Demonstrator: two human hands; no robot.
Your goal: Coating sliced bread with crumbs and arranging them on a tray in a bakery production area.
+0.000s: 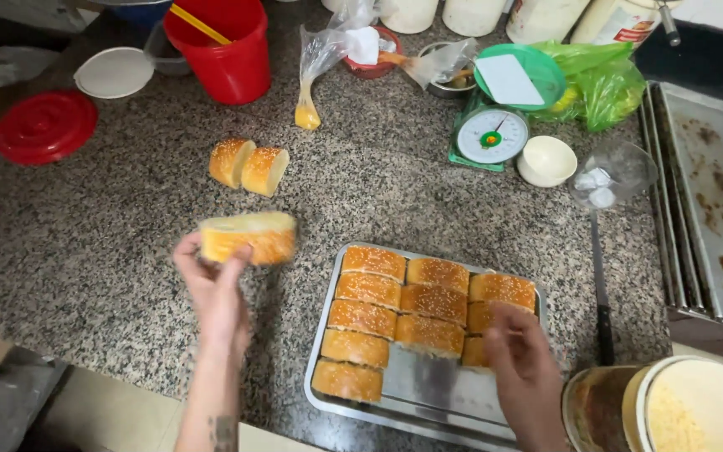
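Though blurred, bun (left hand)

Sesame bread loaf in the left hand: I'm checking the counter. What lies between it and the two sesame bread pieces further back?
Only bare speckled granite counter shows, in the head view, between the held loaf and the two pieces.
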